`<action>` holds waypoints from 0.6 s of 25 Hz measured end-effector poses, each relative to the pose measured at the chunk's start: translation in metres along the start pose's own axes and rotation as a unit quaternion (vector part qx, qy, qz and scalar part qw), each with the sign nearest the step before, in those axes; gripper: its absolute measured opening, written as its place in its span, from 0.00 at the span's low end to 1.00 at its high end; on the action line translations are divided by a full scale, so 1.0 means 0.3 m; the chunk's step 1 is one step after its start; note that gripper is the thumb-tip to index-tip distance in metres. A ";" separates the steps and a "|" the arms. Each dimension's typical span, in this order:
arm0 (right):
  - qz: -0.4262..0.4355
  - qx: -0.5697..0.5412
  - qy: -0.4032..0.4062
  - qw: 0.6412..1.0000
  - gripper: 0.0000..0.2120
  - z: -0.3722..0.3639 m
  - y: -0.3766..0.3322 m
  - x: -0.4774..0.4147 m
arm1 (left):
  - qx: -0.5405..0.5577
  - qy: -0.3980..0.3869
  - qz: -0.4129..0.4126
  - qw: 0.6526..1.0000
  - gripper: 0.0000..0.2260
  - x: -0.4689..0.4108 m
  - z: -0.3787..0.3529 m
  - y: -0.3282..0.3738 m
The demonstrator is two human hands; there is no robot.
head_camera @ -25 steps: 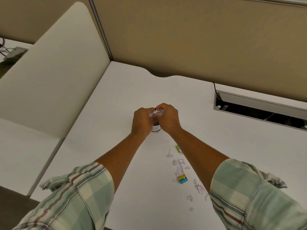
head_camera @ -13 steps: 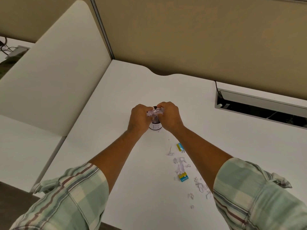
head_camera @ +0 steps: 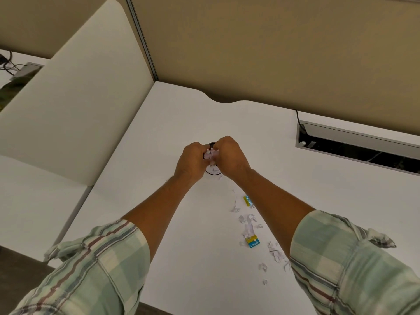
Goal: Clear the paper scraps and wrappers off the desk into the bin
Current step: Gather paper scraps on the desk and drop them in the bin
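My left hand [head_camera: 192, 163] and my right hand [head_camera: 229, 159] meet at the middle of the white desk [head_camera: 172, 123], both closed on a wad of white paper scraps [head_camera: 210, 155]. Directly under them stands a small round bin [head_camera: 213, 171] with a dark rim and a white side, mostly hidden by my hands. Loose paper scraps [head_camera: 247, 223] lie scattered on the desk beside my right forearm. Among them are two yellow and blue wrappers, one near [head_camera: 253, 242] and one farther off [head_camera: 247, 199].
A white divider panel [head_camera: 75, 98] rises at the left and a tan partition wall [head_camera: 272, 46] stands behind the desk. An open grey cable tray [head_camera: 354, 144] is set into the desk at the back right. More scraps [head_camera: 276, 253] lie near my right sleeve.
Both hands stay together over the bin, working the wad of scraps between the fingers. The scraps on the desk have not moved.
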State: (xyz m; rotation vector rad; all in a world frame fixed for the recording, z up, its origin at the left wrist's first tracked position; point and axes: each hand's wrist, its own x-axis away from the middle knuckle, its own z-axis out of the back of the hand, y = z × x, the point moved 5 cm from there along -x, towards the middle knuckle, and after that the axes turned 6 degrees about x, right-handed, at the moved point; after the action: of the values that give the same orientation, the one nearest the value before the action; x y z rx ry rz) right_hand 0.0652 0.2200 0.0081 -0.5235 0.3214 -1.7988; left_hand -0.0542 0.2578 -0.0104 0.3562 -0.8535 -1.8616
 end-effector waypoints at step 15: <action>0.080 0.188 -0.079 0.976 0.09 -0.059 0.002 0.004 | -0.018 -0.014 -0.027 0.999 0.07 0.025 -0.015 -0.010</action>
State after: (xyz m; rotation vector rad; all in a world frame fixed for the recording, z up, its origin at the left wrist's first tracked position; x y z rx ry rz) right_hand 0.0564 0.2179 -0.0071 -0.3573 -0.0856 -1.5997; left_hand -0.0569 0.2500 -0.0147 0.3331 -0.8357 -1.9336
